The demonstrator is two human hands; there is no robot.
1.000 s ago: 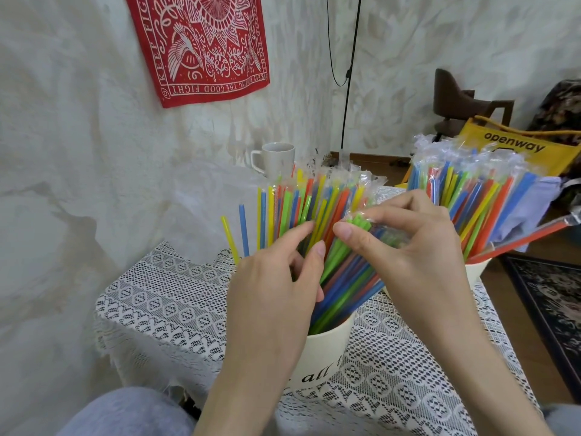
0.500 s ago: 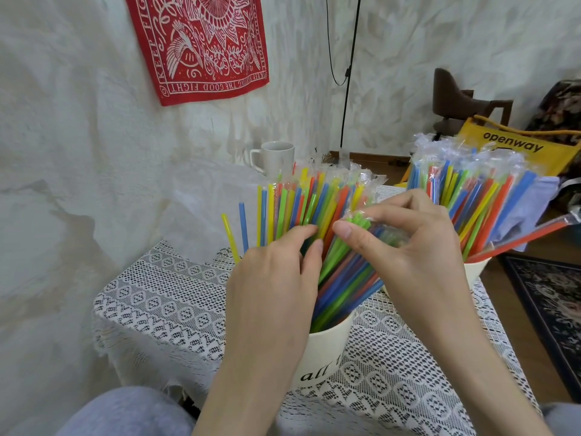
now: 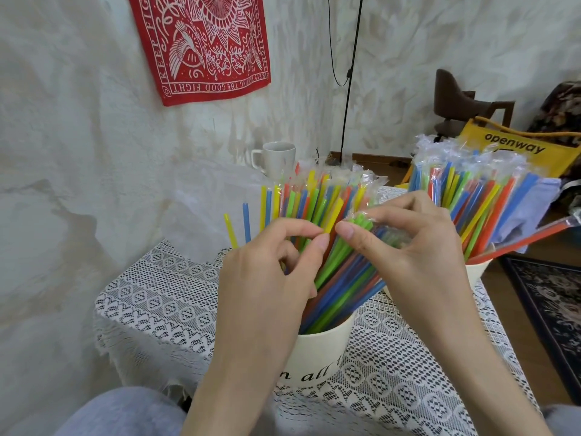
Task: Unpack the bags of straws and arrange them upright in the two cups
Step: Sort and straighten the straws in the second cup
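A cream cup (image 3: 317,357) with black lettering stands on the lace tablecloth, packed with coloured straws (image 3: 314,199). A leaning bundle of straws (image 3: 345,278) in clear wrap rests in it, tilted right. My right hand (image 3: 405,253) grips the bundle's top, thumb and fingers curled round the wrap. My left hand (image 3: 267,278) is at the straws beside it, its fingertips pinched together at a straw's top. A second cup (image 3: 476,272) at the right holds more wrapped straws (image 3: 471,190).
A white mug (image 3: 278,158) stands at the table's far edge by the wall. An empty clear bag (image 3: 204,209) lies left of the straws. A yellow bag (image 3: 515,149), a chair (image 3: 456,99) and a rug (image 3: 550,303) are on the right. A cable (image 3: 349,89) hangs down the wall.
My left hand's fingers have curled in and come up, from lying flat against the straws to pinching near the top. My right hand keeps its hold on the bundle.
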